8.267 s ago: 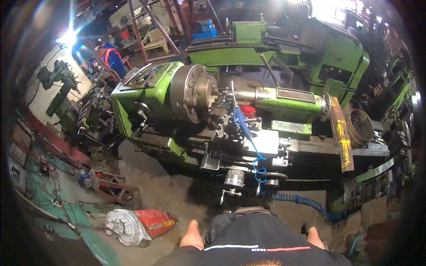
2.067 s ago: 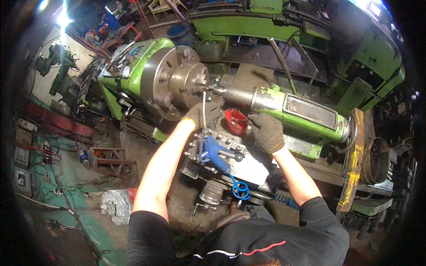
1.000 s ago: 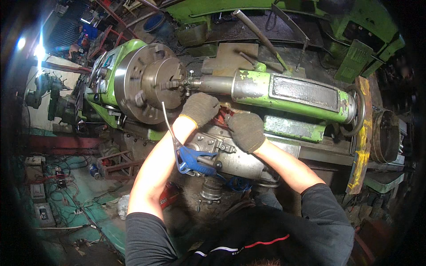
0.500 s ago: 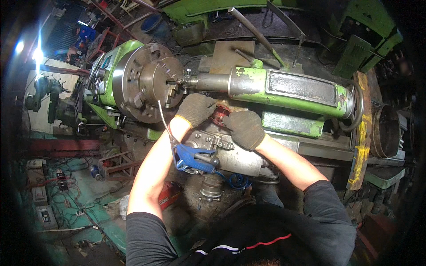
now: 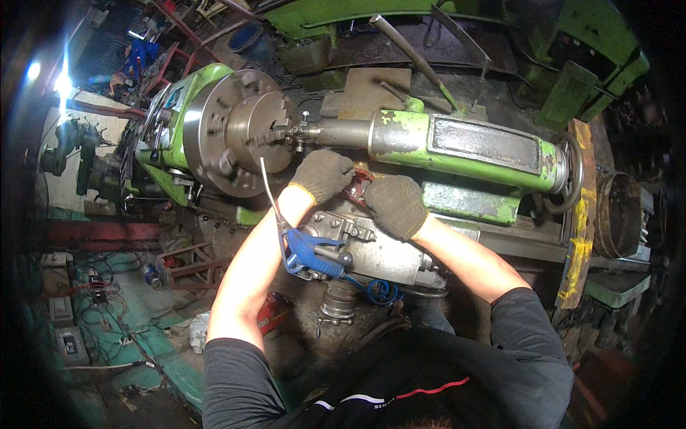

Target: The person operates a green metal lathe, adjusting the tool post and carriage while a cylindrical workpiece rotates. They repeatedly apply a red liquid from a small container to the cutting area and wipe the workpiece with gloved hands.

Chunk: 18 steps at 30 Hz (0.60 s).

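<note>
A small, shiny dark red piece (image 5: 355, 188) sits between my gloved hands, over the carriage of a green lathe; its kind cannot be made out. My left hand (image 5: 323, 175) has its fingers curled at the piece's left edge. On the other side, my right hand (image 5: 397, 206) is closed round its right end and covers part of it. Just beyond my hands lie the tailstock quill (image 5: 343, 134) and the large chuck (image 5: 246, 139). A blue air blow gun (image 5: 312, 254) with a bent metal nozzle rests on the near side of the carriage, close to my left forearm.
The green tailstock (image 5: 464, 146) with its handwheel (image 5: 577, 171) fills the right. Closer to me are a coiled blue hose (image 5: 382, 291) and a handled dial (image 5: 337, 300). Cables and boxes (image 5: 71, 343) lie on the green floor at left. Another person in blue (image 5: 139, 57) is far left.
The chuck's jaws show in different positions and look blurred, so it is turning. My hands have shifted slightly and stay at the red piece.
</note>
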Motion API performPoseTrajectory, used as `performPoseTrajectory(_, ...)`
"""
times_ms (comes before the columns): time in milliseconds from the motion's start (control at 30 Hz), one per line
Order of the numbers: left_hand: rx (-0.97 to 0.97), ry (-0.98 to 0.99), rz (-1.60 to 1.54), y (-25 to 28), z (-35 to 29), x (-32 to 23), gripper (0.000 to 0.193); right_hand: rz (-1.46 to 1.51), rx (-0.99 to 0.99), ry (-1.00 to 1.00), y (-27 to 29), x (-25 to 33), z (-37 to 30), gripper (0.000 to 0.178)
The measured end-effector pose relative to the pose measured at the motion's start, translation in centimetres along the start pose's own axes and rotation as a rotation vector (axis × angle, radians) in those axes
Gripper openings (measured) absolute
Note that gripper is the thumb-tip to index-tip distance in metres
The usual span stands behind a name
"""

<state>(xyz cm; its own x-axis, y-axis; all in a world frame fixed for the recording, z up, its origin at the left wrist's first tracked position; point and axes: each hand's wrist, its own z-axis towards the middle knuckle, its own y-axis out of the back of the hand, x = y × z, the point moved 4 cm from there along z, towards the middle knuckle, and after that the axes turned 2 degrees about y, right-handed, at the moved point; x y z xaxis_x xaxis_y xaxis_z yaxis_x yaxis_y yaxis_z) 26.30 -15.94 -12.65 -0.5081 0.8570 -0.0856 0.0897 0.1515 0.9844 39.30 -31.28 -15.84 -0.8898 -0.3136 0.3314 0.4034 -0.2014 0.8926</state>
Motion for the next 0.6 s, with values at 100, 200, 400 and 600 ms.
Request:
performPoseTrajectory(100,0.006,-0.007,0.020,-0.2,0.2,-0.2,0.027,0.023,0.060,-0.080,-0.9,0.2,0.0,0.015)
performPoseTrajectory(200,-0.002,0.008,-0.007,0.0,0.0,-0.5,0.026,0.070,0.101,-0.175,-0.2,0.5,0.2,0.016)
performPoseTrajectory(400,-0.012,-0.011,-0.039,0.2,-0.3,-0.4,0.026,0.099,0.090,-0.112,-0.2,0.2,0.1,0.020)
performPoseTrajectory(600,0.029,0.013,-0.034,0.4,-0.1,-0.9,0.029,0.033,0.041,-0.085,1.7,0.3,0.0,0.020)
